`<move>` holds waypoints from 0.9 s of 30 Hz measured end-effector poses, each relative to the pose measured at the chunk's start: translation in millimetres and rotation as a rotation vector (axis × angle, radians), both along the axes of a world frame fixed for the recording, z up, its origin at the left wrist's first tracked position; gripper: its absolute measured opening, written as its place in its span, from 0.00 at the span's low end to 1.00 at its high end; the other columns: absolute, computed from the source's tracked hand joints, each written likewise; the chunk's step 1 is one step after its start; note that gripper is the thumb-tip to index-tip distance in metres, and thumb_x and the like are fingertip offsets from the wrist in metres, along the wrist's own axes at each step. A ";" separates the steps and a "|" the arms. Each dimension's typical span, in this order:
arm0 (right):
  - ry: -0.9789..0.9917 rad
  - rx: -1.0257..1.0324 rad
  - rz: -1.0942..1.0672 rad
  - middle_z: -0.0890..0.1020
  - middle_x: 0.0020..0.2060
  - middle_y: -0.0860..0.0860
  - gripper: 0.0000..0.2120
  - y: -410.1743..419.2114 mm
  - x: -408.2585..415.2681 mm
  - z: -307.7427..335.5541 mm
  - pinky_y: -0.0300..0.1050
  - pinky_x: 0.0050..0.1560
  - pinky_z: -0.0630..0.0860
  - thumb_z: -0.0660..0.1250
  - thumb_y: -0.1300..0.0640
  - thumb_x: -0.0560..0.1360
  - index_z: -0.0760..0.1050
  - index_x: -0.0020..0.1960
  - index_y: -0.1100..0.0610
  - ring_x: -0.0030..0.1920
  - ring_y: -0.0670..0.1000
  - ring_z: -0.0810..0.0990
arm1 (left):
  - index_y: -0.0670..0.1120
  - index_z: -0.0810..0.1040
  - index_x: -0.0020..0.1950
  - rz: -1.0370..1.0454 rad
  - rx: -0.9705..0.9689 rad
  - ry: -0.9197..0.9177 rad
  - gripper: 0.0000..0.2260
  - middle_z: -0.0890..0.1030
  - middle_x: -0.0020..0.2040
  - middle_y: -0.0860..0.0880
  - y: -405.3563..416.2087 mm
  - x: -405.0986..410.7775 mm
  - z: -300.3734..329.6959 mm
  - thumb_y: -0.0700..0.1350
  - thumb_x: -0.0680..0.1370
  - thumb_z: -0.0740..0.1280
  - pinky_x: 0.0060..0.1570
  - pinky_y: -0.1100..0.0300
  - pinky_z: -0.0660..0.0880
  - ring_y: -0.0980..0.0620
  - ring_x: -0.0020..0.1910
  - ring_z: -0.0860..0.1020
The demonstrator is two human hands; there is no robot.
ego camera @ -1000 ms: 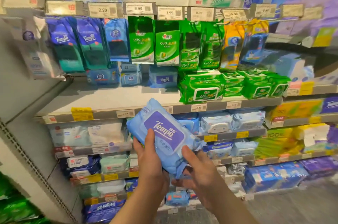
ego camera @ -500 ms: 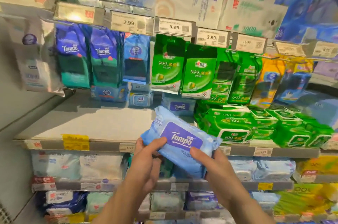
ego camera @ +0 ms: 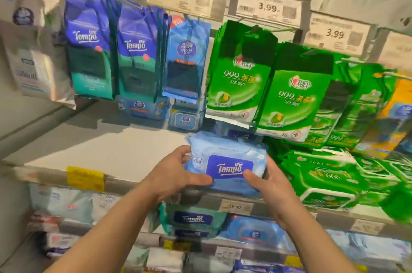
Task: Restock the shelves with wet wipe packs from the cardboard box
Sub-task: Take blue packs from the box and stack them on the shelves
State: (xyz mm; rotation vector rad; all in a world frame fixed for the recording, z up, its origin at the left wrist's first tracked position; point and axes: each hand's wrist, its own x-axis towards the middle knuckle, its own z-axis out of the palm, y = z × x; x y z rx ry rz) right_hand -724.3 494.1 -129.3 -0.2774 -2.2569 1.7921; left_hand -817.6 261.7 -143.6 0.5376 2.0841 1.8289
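The soft light-blue Tempo wet wipe pack sits at the front edge of the grey metal shelf, its long axis running left to right. The left hand and right hand clasp its two ends, fingers curled round it. Bare shelf lies straight behind; flat green wipe packs crowd its right
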 end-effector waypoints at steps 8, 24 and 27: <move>-0.126 0.299 -0.056 0.82 0.59 0.44 0.16 12.3 -33.5 -27.6 0.42 0.56 0.77 0.69 0.52 0.80 0.71 0.66 0.47 0.57 0.45 0.82 | 0.57 0.74 0.62 -0.022 -0.337 0.146 0.36 0.84 0.55 0.58 17.8 -42.7 -19.0 0.60 0.58 0.82 0.57 0.47 0.79 0.55 0.53 0.83; -0.201 0.436 -0.414 0.82 0.55 0.59 0.22 -2.9 -44.2 -31.0 0.55 0.53 0.78 0.66 0.49 0.77 0.66 0.66 0.57 0.55 0.64 0.81 | 0.47 0.81 0.57 0.245 -0.682 0.463 0.14 0.84 0.52 0.46 73.8 -49.2 -9.5 0.54 0.77 0.67 0.44 0.57 0.73 0.45 0.51 0.79; -0.220 0.421 -0.425 0.80 0.58 0.59 0.26 -4.9 -45.1 -32.9 0.56 0.55 0.78 0.65 0.48 0.74 0.64 0.68 0.57 0.56 0.63 0.80 | 0.45 0.81 0.56 0.184 -0.648 0.479 0.14 0.84 0.52 0.45 81.1 -50.8 -8.9 0.53 0.78 0.67 0.48 0.54 0.75 0.43 0.51 0.79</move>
